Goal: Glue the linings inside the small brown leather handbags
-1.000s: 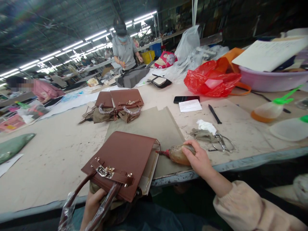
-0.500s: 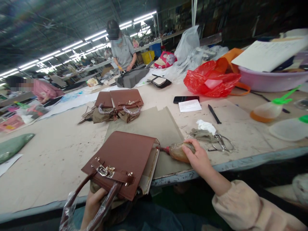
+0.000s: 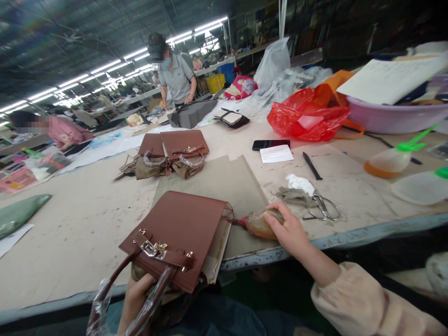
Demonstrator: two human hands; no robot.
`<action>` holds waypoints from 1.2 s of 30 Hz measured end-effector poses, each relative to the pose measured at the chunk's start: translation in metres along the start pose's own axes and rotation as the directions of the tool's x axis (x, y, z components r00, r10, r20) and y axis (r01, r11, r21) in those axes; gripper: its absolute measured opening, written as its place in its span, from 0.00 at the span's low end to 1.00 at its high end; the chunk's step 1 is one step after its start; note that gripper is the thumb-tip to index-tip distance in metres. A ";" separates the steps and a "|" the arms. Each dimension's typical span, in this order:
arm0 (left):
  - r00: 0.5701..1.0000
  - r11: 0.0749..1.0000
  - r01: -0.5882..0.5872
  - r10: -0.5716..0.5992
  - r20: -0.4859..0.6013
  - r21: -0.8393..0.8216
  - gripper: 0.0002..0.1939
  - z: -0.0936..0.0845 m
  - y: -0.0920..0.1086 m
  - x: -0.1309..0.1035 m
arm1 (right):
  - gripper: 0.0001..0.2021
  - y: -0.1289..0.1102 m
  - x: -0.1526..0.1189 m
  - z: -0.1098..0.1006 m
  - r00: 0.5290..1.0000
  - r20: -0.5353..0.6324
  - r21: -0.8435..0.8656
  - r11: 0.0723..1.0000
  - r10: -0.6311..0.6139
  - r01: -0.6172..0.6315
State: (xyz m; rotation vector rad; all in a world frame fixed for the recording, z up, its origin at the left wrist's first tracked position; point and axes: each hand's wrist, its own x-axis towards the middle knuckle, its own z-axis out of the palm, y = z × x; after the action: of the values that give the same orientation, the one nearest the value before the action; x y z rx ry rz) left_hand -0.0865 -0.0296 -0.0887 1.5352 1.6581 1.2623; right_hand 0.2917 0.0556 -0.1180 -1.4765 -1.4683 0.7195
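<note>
A brown handbag with a metal clasp and plastic-wrapped handles lies tilted over the table's front edge. My left hand is under its handle end, fingers mostly hidden behind the bag, holding it from below. My right hand is wrapped round an amber squeeze bottle with a red neck; its thin tip touches or nearly touches the bag's open side edge. Under both lies a grey-green sheet.
Two more brown bags lie farther back. To the right are scissors, a black pen-like tool, a phone, a red plastic bag and a purple basin. A person stands across the table.
My hands, the handbag and the bottle have barely shifted. Across the table, the standing person's head and one hand have moved left.
</note>
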 end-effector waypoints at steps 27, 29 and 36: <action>0.999 0.992 -0.032 0.027 0.041 0.124 0.12 -0.005 0.006 0.003 | 0.10 0.001 -0.004 -0.006 0.995 0.004 -0.041 0.994 -0.097 0.097; 0.998 0.988 -0.059 0.053 0.046 0.141 0.12 -0.006 0.009 0.005 | 0.10 0.001 -0.005 -0.004 0.993 -0.027 -0.042 0.993 -0.111 0.109; 0.999 0.996 0.032 -0.032 0.003 0.081 0.15 0.000 0.018 0.006 | 0.10 -0.005 -0.004 0.001 0.997 0.029 -0.023 0.997 -0.075 0.076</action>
State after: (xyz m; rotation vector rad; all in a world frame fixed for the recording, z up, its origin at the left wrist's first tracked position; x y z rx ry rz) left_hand -0.0793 -0.0253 -0.0716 1.5513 1.7432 1.1874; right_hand 0.2881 0.0508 -0.1143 -1.4261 -1.5502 0.6811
